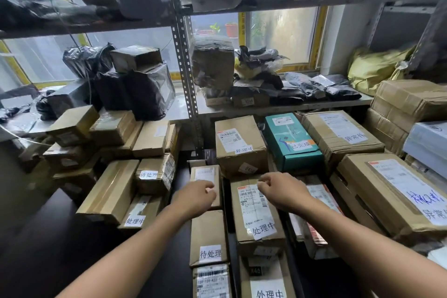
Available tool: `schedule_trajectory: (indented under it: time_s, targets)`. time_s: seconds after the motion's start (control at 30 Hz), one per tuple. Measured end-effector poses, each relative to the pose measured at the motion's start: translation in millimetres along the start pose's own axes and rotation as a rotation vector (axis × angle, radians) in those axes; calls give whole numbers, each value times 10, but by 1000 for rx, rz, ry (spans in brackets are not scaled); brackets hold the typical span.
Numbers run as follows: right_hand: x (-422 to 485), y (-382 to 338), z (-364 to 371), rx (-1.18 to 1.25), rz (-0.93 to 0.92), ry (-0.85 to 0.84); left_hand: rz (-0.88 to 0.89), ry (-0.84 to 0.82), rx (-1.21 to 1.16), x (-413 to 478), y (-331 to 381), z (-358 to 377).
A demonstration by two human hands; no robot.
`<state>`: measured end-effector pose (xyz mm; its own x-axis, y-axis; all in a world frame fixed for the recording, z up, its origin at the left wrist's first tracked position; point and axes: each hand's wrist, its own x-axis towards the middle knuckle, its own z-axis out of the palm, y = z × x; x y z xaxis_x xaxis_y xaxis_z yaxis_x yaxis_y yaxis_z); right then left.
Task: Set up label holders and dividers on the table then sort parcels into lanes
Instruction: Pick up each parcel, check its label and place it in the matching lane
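**A:** In the head view, where are the person's hands?

**B:** The left hand [196, 197] hangs over a small carton [205, 175] in the middle column, with its fingers curled in. The right hand [278, 191] is over the far end of a long carton [256, 210] labelled 处理中, thumb and forefinger drawn close together. Whether either hand pinches anything cannot be told.

**A:** And the parcels?

**B:** They lie in columns running near to far on the dark table [48, 249]. Nearer than the small carton sits a 待处理 carton [209, 237]. Beyond the long carton stands a far 处理中 carton [239, 145], with a teal box [290, 143] just to its right. A big 异常件 carton [391, 191] lies at the right edge.

**A:** Is there any room between them?

**B:** Only narrow dark slits part the columns. The facing edges of the small carton and the long carton run almost parallel across a slim gap. The widest stretch of the dark table shows at near left, beside a stack of brown cartons [111, 191]. A perforated shelf post [183, 55] rises behind the far row.
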<state>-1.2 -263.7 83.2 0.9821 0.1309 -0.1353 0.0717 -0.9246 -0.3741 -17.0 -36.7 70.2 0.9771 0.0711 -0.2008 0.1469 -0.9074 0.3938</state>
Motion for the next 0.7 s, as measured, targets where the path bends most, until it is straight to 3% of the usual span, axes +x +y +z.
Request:
schedule_trajectory:
  time_s: [0.07, 0.2, 0.7]
  targets:
    - [-4, -194, -93, -36, -59, 30, 6, 92, 172, -33, -78, -206]
    - [-8, -603, -195, -34, -144, 65, -15, 230, 268, -134, -306, -569]
    - [105, -2259, 583, -36, -267, 38, -225, 200, 252, -565, -2201, -1223]
